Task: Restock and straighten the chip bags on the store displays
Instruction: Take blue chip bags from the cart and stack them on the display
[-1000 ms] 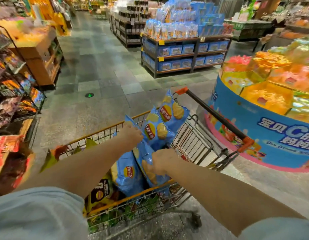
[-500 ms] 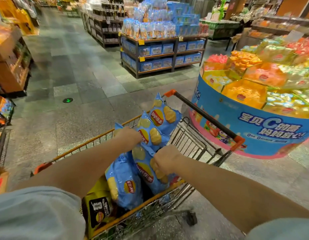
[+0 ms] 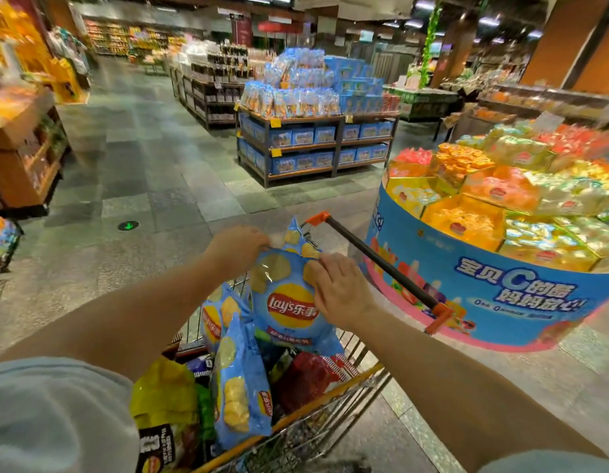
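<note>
I see both hands on 1 blue chip bag (image 3: 289,302) above the cart (image 3: 334,401). Left hand (image 3: 240,249) grips its top edge; right hand (image 3: 337,290) pinches the upper right side.

Round display (image 3: 501,302) crowding right (cart handle (image 3: 381,264) between), open aisle floor (image 3: 153,186) ahead

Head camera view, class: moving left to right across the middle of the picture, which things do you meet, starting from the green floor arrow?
Green floor arrow → left hand → blue chip bag → right hand → cart handle → round blue display.
</note>
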Motion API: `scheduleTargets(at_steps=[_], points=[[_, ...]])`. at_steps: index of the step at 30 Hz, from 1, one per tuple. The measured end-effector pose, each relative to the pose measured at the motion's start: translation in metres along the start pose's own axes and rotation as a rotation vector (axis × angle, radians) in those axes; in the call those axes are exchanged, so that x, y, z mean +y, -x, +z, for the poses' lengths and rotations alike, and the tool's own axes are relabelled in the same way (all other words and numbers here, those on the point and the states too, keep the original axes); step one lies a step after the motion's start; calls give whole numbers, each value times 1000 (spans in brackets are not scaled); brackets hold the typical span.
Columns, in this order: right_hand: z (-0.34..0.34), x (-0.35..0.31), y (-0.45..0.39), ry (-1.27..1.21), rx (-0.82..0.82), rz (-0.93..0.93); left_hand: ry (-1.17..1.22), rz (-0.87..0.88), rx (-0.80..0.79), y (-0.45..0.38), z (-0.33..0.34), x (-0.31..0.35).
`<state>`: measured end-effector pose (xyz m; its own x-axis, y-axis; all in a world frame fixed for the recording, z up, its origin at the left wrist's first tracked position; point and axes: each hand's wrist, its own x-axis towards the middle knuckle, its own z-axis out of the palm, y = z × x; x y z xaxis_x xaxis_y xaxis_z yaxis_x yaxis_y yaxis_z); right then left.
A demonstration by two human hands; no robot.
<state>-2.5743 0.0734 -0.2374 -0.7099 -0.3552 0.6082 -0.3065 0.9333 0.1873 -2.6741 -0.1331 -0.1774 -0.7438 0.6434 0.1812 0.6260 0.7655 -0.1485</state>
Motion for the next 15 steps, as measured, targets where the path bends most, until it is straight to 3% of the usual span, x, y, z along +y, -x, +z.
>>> scheduleTargets(at_steps=[5,8,12,15], points=[[0,-4,-3,1,127,-166,50,-87,188,3,-31,-3],[-1,-8,-3,6,38,-227,6,-59,343,10,-55,-2],[-3,-21,5,-37,-32,-314,-123,-70,379,26,-63,-5],[-3,-39,13,-71,-241,-395,-177,-118,474,39,-74,-11]])
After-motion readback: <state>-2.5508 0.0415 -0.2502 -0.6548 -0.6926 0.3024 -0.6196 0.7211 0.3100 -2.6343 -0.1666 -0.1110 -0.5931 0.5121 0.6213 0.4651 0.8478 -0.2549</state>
